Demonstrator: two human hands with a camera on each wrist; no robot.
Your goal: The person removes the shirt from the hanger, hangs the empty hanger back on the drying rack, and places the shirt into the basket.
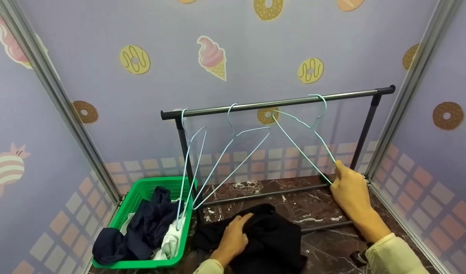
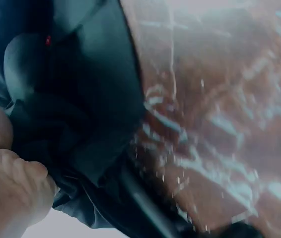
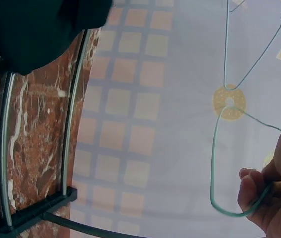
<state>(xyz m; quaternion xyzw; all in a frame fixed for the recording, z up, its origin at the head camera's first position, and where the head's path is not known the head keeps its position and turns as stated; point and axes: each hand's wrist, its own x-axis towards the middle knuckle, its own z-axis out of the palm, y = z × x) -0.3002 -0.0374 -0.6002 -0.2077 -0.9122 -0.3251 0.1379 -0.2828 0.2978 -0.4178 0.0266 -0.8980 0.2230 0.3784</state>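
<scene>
My right hand [image 1: 350, 190] grips the lower right corner of a pale mint wire hanger [image 1: 302, 153], whose hook sits over the rack's top bar. In the right wrist view the curled fingers [image 3: 249, 191] are round the wire of that hanger. A black garment [image 1: 271, 239] lies bunched at the foot of the rack. My left hand [image 1: 233, 238] holds its upper left part, with the cloth folded up beside the fingers. In the left wrist view the dark cloth [image 2: 81, 119] spreads out from the hand; which part of the garment is held cannot be told.
Two more wire hangers [image 1: 252, 153] hang on the left half of the rack's metal bar [image 1: 271, 104]. A green basket [image 1: 141, 264] with navy and white clothes stands at the left. Patterned walls enclose the marbled surface [image 1: 324, 247], and low rack rails cross it.
</scene>
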